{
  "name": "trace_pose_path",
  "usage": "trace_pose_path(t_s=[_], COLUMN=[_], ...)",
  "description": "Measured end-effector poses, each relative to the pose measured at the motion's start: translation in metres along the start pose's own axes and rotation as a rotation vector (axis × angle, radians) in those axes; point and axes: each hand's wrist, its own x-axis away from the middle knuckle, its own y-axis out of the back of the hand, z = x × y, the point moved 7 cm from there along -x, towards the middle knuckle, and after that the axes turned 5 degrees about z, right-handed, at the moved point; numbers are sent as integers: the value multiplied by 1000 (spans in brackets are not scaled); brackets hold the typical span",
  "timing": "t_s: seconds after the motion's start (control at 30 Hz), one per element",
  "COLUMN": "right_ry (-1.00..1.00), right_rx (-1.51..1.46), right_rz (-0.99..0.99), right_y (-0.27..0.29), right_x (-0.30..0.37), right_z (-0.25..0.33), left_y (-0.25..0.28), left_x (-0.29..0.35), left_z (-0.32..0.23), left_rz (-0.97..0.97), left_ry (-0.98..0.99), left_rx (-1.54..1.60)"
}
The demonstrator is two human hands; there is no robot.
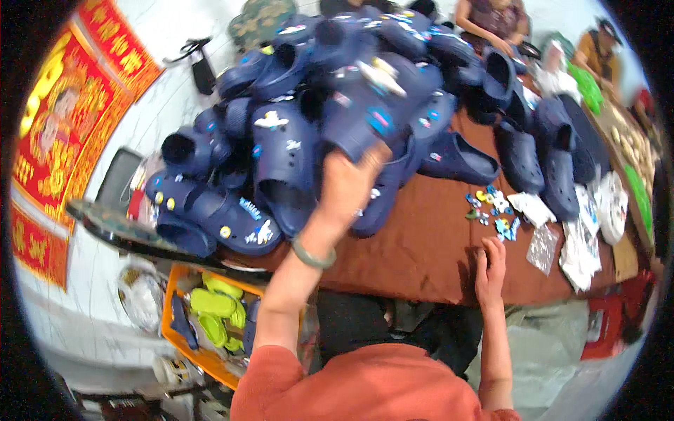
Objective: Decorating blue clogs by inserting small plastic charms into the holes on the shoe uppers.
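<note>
My left hand [349, 188] reaches forward over the pile, closed on the open heel end of a navy blue clog [354, 116] with white and blue charms on its top. Motion blurs that clog a little. Around it, many more navy clogs [286, 151] lie heaped, several with charms fixed in their holes. My right hand [491, 270] rests at the table's near right part, fingers stretched and holding nothing. Just beyond its fingertips lies a small heap of loose coloured charms [495, 202].
Plain navy clogs [521, 158] stand right of the charms on the brown cloth [414, 259]. White papers and a clear plastic bag [543, 250] lie near the right edge. An orange crate [168, 309] with lime green clogs stands at lower left. Other people [491, 24] sit across the table.
</note>
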Motion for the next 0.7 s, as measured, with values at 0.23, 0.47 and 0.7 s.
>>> trace_pose_path(t_s=[0.23, 0.47, 0.7], right_ry=[-76, -36, 3], right_rx=[24, 8, 24], right_rz=[101, 92, 131], right_y=[-11, -12, -7], right_x=[-10, -10, -11], right_z=[0, -2, -1], left_y=[16, -30, -48], left_x=[-188, -225, -185], left_z=[21, 99, 81], left_rz=[65, 408, 228], left_ry=[-20, -56, -204], left_rx=[-368, -753, -994])
